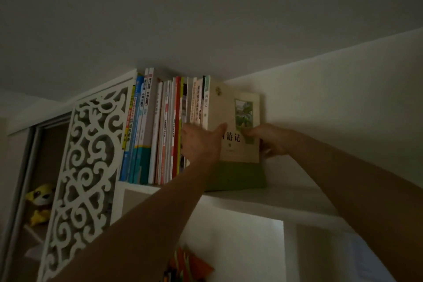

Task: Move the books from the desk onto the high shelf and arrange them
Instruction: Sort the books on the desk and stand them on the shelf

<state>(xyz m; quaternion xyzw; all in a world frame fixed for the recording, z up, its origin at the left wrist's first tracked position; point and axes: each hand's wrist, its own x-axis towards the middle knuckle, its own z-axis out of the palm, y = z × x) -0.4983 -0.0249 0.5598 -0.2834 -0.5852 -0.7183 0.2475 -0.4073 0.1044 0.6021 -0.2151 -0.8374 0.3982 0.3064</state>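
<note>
A dim room seen from below through the single head view: pale ceiling fills the upper half, and a white high shelf [263, 197] runs under it, with a carved white fretwork panel [89, 167] at eight o'clock and a yellow plush toy [41, 201] in a cubby at the far left. I see a row of books [155, 130] standing upright on the shelf, spines toward me, packed from the panel toward centre. At the row's right end stands a cream book with a green band [238, 126], cover facing me, its foot on the shelf board. My left hand [201, 142], reaching up from seven o'clock, grips the spine side, thumb laid across the cover and fingers out of sight round the spine. My right hand [272, 139], coming from four o'clock, grips the outer edge, its thumb across the cover and its fingers curled behind the book. I judge this a thick paperback: moderately heavy, fairly stiff when closed, its cover possibly smooth enough to slip. Holding both vertical edges low down looks soundest, pressing it sideways against its neighbours so it cannot topple rightward.
</note>
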